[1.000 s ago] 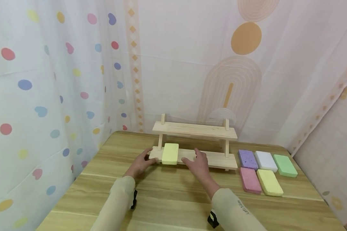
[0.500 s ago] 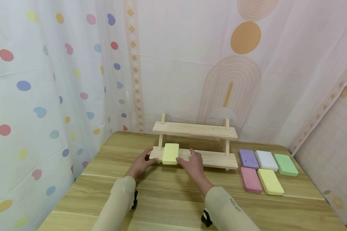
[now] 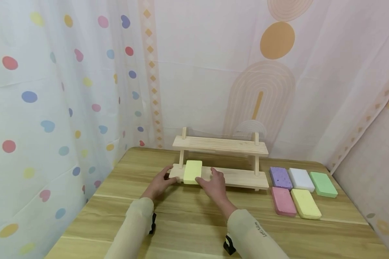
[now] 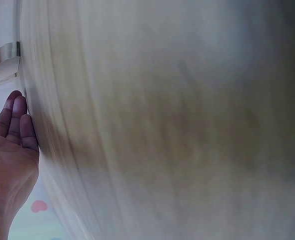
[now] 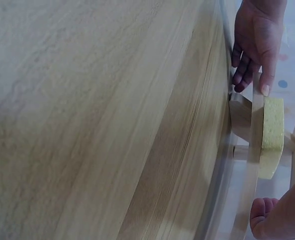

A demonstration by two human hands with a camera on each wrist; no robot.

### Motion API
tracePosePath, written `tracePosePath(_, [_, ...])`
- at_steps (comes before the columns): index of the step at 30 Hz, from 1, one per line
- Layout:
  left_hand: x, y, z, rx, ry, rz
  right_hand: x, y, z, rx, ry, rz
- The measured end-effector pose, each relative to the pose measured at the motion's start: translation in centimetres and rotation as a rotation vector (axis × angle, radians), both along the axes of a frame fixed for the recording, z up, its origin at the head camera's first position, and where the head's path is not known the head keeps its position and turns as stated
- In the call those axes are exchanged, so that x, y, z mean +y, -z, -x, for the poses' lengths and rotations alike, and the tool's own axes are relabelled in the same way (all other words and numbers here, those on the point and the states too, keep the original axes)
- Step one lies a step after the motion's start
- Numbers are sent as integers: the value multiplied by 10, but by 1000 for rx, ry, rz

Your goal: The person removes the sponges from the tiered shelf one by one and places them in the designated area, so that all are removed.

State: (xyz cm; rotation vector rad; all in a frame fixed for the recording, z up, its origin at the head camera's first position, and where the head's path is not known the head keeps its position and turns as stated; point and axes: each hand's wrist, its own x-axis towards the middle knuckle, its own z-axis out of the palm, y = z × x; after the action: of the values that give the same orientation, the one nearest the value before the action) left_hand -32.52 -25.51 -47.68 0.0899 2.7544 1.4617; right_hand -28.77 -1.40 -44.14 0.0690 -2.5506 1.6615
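Observation:
A pale yellow sponge point(image 3: 192, 172) lies near the left end of the lower board of a two-tier wooden shelf point(image 3: 233, 177). At that end is my left hand point(image 3: 158, 183), its thumb on the board beside the sponge. The left wrist view shows this hand's fingers point(image 4: 28, 132) fairly straight, near the tabletop. My right hand point(image 3: 215, 184) is on the other side of the sponge, thumb tip at its lower right corner and index finger reaching over the board. In the right wrist view, the sponge point(image 5: 272, 130) stands between both hands; the right hand point(image 5: 282, 215) is partly cut off.
Right of the shelf, several more sponges lie on the wooden table point(image 3: 188, 230): purple point(image 3: 280, 177), white point(image 3: 301, 180), green point(image 3: 323, 184), pink point(image 3: 283, 201) and yellow point(image 3: 306, 204). Patterned curtains point(image 3: 197, 72) hang behind and to the left.
My right hand has moved left along the lower board, bringing its thumb to the yellow sponge's edge. My left hand has stayed at the shelf's left end, and the sponge lies about where it was.

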Motion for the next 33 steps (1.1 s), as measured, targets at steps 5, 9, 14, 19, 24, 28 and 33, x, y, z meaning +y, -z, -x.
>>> tracePosePath(5, [-1, 0, -1, 8, 1, 2, -4, -2, -1, 5, 1, -18])
tracePosePath(9, [-1, -1, -2, 13, 3, -2, -6, -1, 2, -2, 8, -22])
tracePosePath(14, [-1, -2, -3, 5, 4, -6, -11, -1, 3, -17, 12, -17])
tracePosePath(19, [-2, -2, -3, 7, 1, -6, -20, -3, 2, -28, 8, -26])
tracePosePath(24, [-3, 0, -2, 9, 2, -14, -34, -2, 3, 9, 35, -74])
tracePosePath(28, [-2, -2, -3, 18, 6, -13, -43, -1, 4, 48, 93, -131])
tracePosePath(33, [0, -4, -3, 30, 5, -16, -51, -1, 2, 28, 135, -155])
